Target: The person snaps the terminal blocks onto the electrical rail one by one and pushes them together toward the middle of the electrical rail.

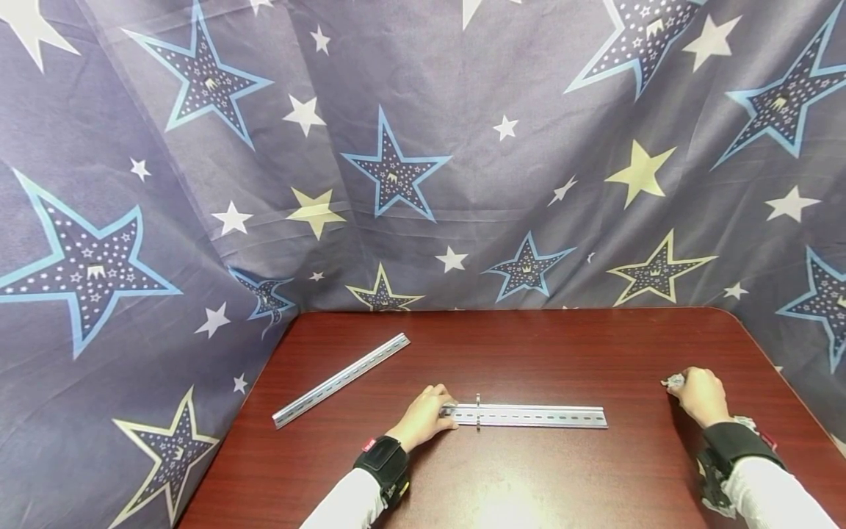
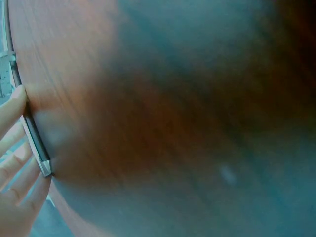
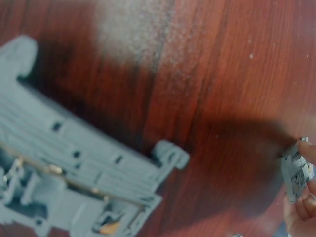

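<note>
A slotted metal DIN rail (image 1: 542, 416) lies crosswise on the table. My left hand (image 1: 426, 417) grips its left end, thumb on the near edge and fingers at the far edge. Just right of that hand, a thin terminal piece (image 1: 479, 411) sits across the rail. Over at the right of the table, my right hand (image 1: 704, 397) pinches a small grey terminal block (image 3: 296, 175) between thumb and fingers. Another grey terminal block (image 3: 89, 168) looms large at the left of the right wrist view, close to the camera and cut off by the frame.
A second slotted rail (image 1: 340, 380) lies at a slant on the left of the brown table (image 1: 529, 345). A star-patterned cloth (image 1: 456, 147) hangs behind the table and along its sides. Grey parts (image 1: 717, 503) show beside the right wristband.
</note>
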The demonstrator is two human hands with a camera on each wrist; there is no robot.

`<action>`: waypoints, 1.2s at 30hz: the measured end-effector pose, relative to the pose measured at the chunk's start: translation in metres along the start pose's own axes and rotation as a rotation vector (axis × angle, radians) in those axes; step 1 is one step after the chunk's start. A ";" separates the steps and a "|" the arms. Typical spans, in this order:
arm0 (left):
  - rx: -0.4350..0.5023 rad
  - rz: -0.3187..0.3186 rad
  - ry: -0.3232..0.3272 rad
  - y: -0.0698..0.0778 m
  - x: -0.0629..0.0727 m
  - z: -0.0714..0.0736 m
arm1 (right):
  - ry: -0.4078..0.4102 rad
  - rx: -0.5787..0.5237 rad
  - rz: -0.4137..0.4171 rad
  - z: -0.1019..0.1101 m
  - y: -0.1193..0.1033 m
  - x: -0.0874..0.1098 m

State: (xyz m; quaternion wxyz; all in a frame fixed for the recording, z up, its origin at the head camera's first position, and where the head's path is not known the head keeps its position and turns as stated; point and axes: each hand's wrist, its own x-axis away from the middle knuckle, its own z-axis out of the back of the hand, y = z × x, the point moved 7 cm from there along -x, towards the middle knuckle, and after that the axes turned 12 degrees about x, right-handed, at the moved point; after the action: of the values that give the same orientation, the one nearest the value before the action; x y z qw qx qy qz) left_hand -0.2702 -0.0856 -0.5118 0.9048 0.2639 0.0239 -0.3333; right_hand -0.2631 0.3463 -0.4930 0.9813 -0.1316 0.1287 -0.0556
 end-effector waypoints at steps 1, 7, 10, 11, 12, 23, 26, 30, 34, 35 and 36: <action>0.000 0.001 0.000 0.000 0.000 0.000 | -0.003 -0.006 -0.002 0.000 0.000 0.000; -0.005 -0.003 0.004 -0.002 0.000 0.000 | 0.004 -0.052 0.004 0.004 -0.003 0.000; -0.008 -0.009 0.010 -0.003 0.000 -0.001 | -0.010 -0.066 0.002 0.005 -0.005 -0.001; -0.009 -0.012 0.012 -0.003 0.000 -0.001 | -0.020 -0.072 -0.002 0.005 -0.006 0.000; -0.009 -0.016 0.016 -0.003 0.000 -0.001 | -0.031 -0.079 -0.007 0.005 -0.007 0.000; 0.008 0.002 0.005 -0.002 0.001 -0.001 | -0.075 -0.069 -0.032 0.003 -0.015 0.000; 0.007 0.007 0.003 -0.002 0.001 -0.001 | -0.059 -0.058 -0.037 0.006 -0.017 -0.002; 0.002 0.007 0.002 -0.003 0.000 -0.001 | -0.048 -0.043 -0.023 0.011 -0.023 -0.005; 0.005 0.003 0.004 -0.002 0.000 -0.001 | -0.053 -0.031 0.005 0.015 -0.031 -0.007; 0.006 0.001 0.004 -0.002 0.000 -0.001 | -0.055 -0.030 0.009 0.015 -0.033 -0.007; 0.006 -0.003 0.006 -0.002 0.000 -0.001 | -0.054 -0.030 0.010 0.016 -0.034 -0.007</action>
State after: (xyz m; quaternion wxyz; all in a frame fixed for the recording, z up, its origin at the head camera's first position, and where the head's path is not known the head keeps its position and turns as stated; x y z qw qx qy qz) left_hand -0.2714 -0.0866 -0.5136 0.9035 0.2674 0.0261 -0.3339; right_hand -0.2685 0.3184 -0.4669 0.9827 -0.1470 0.1037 -0.0450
